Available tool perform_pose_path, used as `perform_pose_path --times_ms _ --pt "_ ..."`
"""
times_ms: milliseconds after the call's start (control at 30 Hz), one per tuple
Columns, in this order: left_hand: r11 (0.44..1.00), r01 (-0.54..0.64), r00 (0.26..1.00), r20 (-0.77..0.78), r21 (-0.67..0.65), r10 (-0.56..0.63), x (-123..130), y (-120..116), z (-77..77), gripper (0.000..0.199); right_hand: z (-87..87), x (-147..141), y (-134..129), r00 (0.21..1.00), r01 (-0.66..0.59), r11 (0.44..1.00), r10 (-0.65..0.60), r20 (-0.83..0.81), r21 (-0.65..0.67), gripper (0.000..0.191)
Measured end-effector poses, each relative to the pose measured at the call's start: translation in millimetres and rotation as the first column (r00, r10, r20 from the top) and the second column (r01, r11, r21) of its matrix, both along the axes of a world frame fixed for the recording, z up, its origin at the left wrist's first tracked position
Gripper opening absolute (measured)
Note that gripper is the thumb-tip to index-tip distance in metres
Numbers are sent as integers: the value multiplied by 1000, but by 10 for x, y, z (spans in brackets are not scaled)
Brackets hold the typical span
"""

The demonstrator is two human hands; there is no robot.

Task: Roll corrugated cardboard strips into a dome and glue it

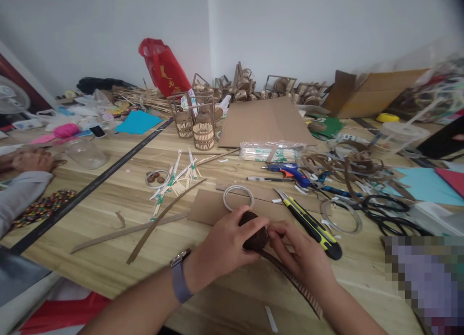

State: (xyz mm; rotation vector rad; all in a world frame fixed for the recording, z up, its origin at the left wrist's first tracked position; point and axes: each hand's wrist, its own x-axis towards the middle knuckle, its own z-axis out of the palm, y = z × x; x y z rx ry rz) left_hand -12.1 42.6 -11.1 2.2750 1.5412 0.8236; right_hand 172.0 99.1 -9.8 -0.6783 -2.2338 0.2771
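Near the front middle of the table, my left hand is wrapped round a dark brown round piece. My right hand is closed at its right edge, thumb and fingers pinched together; what lies between them is too small to make out. A curved strip with short light sticks runs from under the round piece down to the right, below my right hand. Just behind my left hand lies a pale ring on cardboard. A yellow and black cutter rests right of my hands.
A blue glue gun, black scissors and brown strips lie to the right. Small stick baskets stand at the back. At the left are another person's hands, a clear jar and colourful beads.
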Motion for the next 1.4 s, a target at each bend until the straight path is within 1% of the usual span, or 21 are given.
perform_pose_path --times_ms 100,233,400,500,667,767,900,1067,1167,1233,1267,1333,1400 --pt "1000 -15 1000 8 -1 15 -6 3 -5 65 28 12 -8 1000 -23 999 23 10 -32 14" --pt "1000 -21 1000 6 19 21 -20 6 2 63 55 27 -24 999 -49 999 49 9 -11 9" --pt "1000 -14 1000 -5 6 14 -20 9 4 63 45 43 1 998 -55 998 55 23 -8 14" --pt "1000 -21 1000 -7 -7 21 -14 12 -1 64 16 50 20 998 -59 997 57 38 48 13" --pt "999 -23 1000 -14 -38 23 -6 7 -7 64 -27 44 10 998 -40 975 27 60 220 10" --pt "999 -21 1000 -21 -44 20 1 5 0 64 -19 32 -4 997 -33 965 14 73 262 10" --pt "999 -18 999 -33 -48 16 12 3 8 64 17 14 -11 998 -17 969 0 69 247 13" --pt "999 8 1000 0 -38 -8 10 -5 -9 65 25 15 -15 999 -26 983 17 52 182 14" --pt "999 15 998 55 -40 -13 9 7 -27 79 6 21 -16 999 -31 992 28 32 121 14" --pt "998 -12 994 109 -59 18 16 19 -33 88 -2 26 -8 999 -26 995 24 27 95 14" --pt "996 -27 991 131 -81 38 22 23 -32 88 -2 29 -2 1000 -13 995 11 24 95 15" --pt "991 -44 986 154 -126 64 35 18 -22 82 6 42 18 999 27 994 -29 22 103 15" --pt "988 -29 987 155 -154 53 45 0 -6 76 18 65 47 996 87 991 -90 21 104 14"
